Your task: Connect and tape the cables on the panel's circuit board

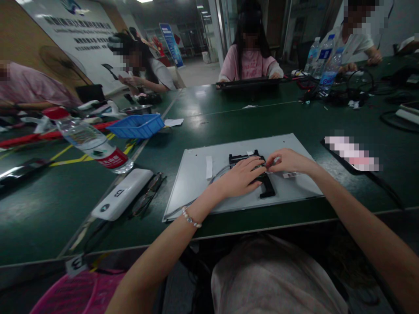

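A flat white panel lies on the green table before me. On it sits a black plastic frame, partly hidden under my hands. My left hand rests palm down over the frame, its fingers stretched across it. Close to those fingertips, my right hand is pinched at the frame's right side; whatever its fingers grip is too small to make out. A thin grey cable runs from the frame to the panel's lower left. A white strip and a small printed label are on the panel.
Left of the panel are eyeglasses, a white power bank, a water bottle and a blue tray. A phone with a cable lies to the right. Several people sit around the table; bottles stand far right.
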Motion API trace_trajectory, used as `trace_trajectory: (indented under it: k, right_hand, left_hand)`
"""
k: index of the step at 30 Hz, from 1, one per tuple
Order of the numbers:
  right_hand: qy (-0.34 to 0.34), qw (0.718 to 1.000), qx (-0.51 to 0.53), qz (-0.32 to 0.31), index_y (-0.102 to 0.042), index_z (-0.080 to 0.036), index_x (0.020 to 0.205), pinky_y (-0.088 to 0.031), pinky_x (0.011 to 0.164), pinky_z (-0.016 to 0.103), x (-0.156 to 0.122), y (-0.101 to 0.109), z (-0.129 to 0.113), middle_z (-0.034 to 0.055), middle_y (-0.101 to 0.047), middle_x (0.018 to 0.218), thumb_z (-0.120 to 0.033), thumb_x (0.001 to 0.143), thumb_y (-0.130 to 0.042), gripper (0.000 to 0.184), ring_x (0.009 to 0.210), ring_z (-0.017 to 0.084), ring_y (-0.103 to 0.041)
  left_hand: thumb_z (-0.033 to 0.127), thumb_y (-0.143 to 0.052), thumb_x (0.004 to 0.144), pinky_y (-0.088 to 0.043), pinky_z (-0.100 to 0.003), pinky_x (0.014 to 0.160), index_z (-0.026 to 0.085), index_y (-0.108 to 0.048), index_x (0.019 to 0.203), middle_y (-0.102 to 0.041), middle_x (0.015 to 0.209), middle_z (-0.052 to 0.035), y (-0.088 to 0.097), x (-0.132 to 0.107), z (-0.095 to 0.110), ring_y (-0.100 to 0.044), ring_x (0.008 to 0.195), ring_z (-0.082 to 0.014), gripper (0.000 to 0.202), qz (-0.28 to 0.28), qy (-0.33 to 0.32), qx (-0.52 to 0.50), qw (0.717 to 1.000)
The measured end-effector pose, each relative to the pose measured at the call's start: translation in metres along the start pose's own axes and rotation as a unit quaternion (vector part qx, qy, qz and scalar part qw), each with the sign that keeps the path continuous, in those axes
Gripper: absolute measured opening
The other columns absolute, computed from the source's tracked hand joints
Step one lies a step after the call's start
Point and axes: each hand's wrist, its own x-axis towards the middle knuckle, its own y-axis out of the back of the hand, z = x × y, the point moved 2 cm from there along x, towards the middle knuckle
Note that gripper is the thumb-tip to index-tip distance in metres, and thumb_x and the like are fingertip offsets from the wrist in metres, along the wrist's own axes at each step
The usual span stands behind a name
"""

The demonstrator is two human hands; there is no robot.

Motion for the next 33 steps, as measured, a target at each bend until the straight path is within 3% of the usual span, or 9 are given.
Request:
trace_trajectory:
  k: [7,12,14,18,21,24,28,33]
  right_hand:
    - [0.001,1.000,0.018,0.002,-0.072,-0.019,0.087,-0.050,0.071,0.030,-0.003,0.002,-0.003,0.0052,-0.071,0.088,-0.032,0.071,-0.064,0.022,0.076,0.018,-0.064]
    - [-0.003,0.998,0.054,0.042,-0.071,-0.019,0.092,-0.048,0.073,0.030,-0.004,0.006,-0.004,0.0059,-0.070,0.094,-0.038,0.077,-0.060,0.027,0.078,0.017,-0.062]
    - [-0.019,0.997,0.059,0.050,-0.071,-0.019,0.093,-0.047,0.067,0.029,-0.004,0.007,-0.003,0.0059,-0.070,0.092,-0.040,0.078,-0.059,0.029,0.073,0.017,-0.061]
    - [-0.020,0.997,0.048,0.056,-0.072,-0.019,0.092,-0.043,0.061,0.028,-0.004,0.005,-0.005,0.0049,-0.070,0.088,-0.042,0.078,-0.059,0.029,0.069,0.016,-0.059]
    - [-0.011,0.997,0.056,0.058,-0.071,-0.019,0.090,-0.043,0.063,0.028,-0.005,0.003,-0.007,0.0052,-0.070,0.091,-0.040,0.079,-0.058,0.027,0.069,0.015,-0.060]
    - [-0.009,0.996,0.049,0.075,-0.071,-0.017,0.088,-0.043,0.063,0.028,-0.005,0.003,-0.009,0.0056,-0.070,0.088,-0.037,0.080,-0.057,0.026,0.064,0.014,-0.060]
    - [-0.003,0.995,0.036,0.089,-0.071,-0.015,0.089,-0.041,0.061,0.027,-0.006,0.003,-0.011,0.0052,-0.069,0.081,-0.035,0.080,-0.056,0.026,0.062,0.014,-0.060]
    - [0.001,0.996,0.018,0.088,-0.071,-0.015,0.089,-0.041,0.061,0.028,-0.007,0.002,-0.012,0.0036,-0.068,0.073,-0.034,0.081,-0.055,0.026,0.061,0.015,-0.059]
  left_hand:
    - [0.034,-0.045,0.095,-0.023,-0.045,0.115,0.018,-0.042,0.135,-0.037,0.146,-0.0118,-0.001,-0.002,-0.003,-0.026,0.140,-0.0255,0.043,-0.007,0.006,0.014,1.000]
    - [0.044,-0.046,0.094,-0.024,-0.045,0.114,0.020,-0.039,0.138,-0.036,0.147,-0.0111,0.019,-0.008,-0.011,-0.025,0.140,-0.0261,0.051,0.014,0.021,0.009,1.000]
    - [0.042,-0.044,0.095,-0.026,-0.045,0.113,0.021,-0.042,0.136,-0.038,0.146,-0.0107,0.033,-0.014,-0.022,-0.029,0.138,-0.0260,0.046,0.038,0.059,0.032,0.997]
    - [0.036,-0.041,0.095,-0.035,-0.045,0.105,0.017,-0.052,0.124,-0.052,0.129,-0.0115,0.053,-0.035,-0.058,-0.046,0.122,-0.0275,0.036,0.074,0.206,0.111,0.969]
    - [0.038,-0.040,0.094,-0.043,-0.040,0.095,0.015,-0.055,0.119,-0.057,0.117,-0.0108,0.056,-0.054,-0.084,-0.056,0.105,-0.0247,0.037,0.042,0.283,0.125,0.950]
    - [0.040,-0.042,0.092,-0.047,-0.032,0.085,0.015,-0.059,0.112,-0.060,0.108,-0.0086,0.052,-0.066,-0.099,-0.061,0.090,-0.0200,0.036,-0.012,0.309,0.099,0.946]
    - [0.035,-0.049,0.084,-0.048,-0.028,0.077,0.017,-0.059,0.113,-0.063,0.103,-0.0073,0.046,-0.068,-0.105,-0.062,0.085,-0.0194,0.035,-0.057,0.313,0.073,0.945]
    - [0.022,-0.049,0.077,-0.046,-0.027,0.073,0.018,-0.067,0.095,-0.068,0.090,-0.0062,0.044,-0.066,-0.106,-0.062,0.079,-0.0190,0.026,-0.063,0.321,0.058,0.943]
